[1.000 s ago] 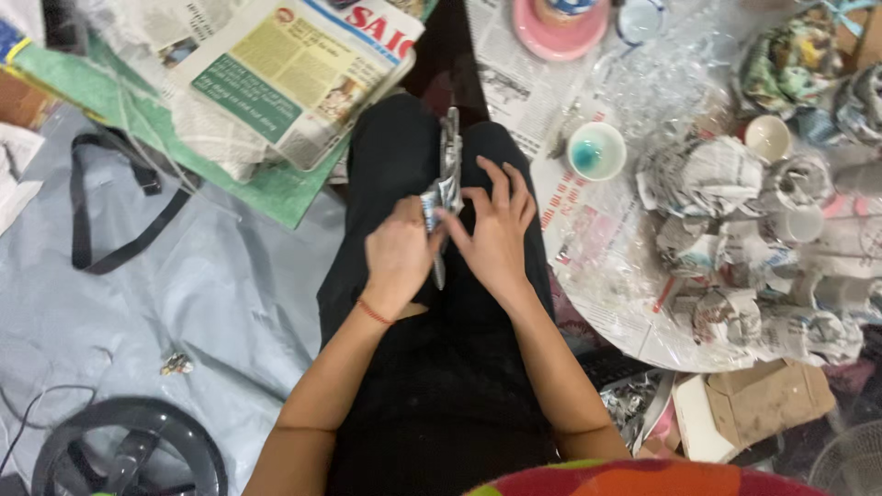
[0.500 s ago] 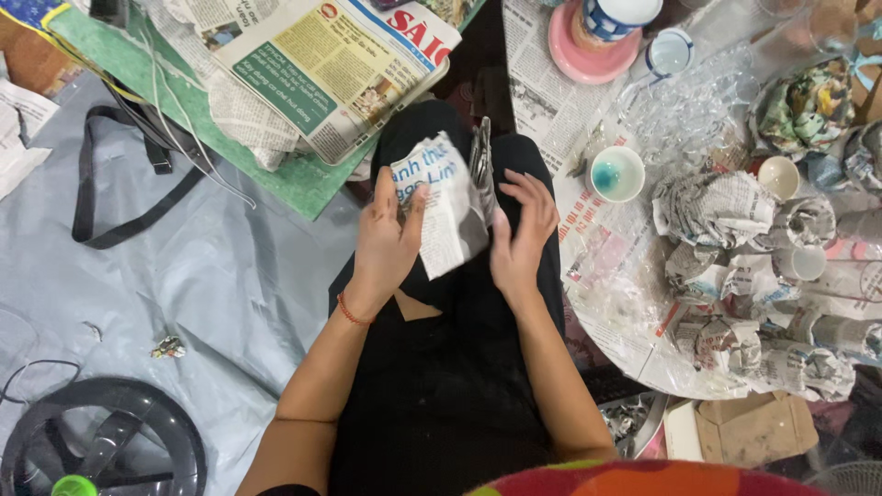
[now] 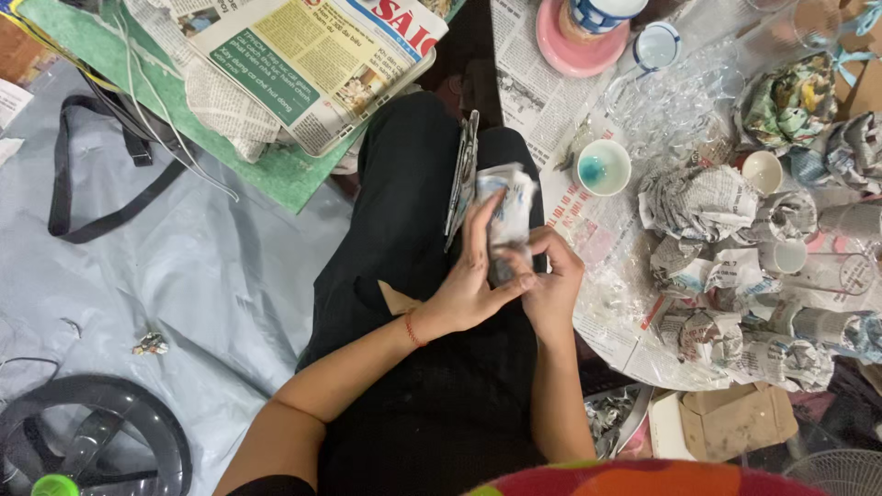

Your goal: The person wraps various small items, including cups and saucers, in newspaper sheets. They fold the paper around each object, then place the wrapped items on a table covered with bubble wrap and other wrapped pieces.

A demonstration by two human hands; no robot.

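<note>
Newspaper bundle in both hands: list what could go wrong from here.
1. The newspaper-wrapped bundle is held over the lap by the left hand and right hand; if grip slips, it may drop.
2. The small white cup with teal inside sits unwrapped beside the right hand; an elbow swing could knock it.
3. Clear glasses crowd the wrapped pieces; reaching across might tip them.

bare forearms, no sleeves; thin red string bracelet on left wrist; black trousers.
</note>
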